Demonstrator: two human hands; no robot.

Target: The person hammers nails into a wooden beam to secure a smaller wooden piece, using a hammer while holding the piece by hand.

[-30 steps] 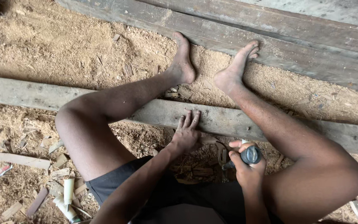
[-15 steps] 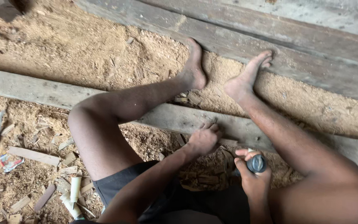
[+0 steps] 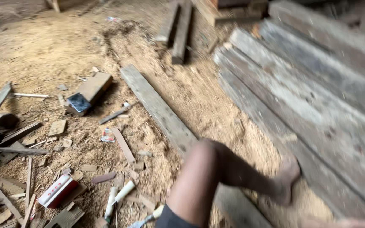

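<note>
Sawdust-covered floor [image 3: 43,50] throughout — grey plank [image 3: 157,107] runs near to far, bent knee [image 3: 203,169] across its near end. Both hands out of view; grip cannot be told. Red-and-white box [image 3: 58,191] lies near left.

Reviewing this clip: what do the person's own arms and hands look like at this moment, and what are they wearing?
Neither hand nor arm is in view. Only a bare bent leg, a bare foot and the edge of dark shorts show, above a sawdust-covered floor.
</note>
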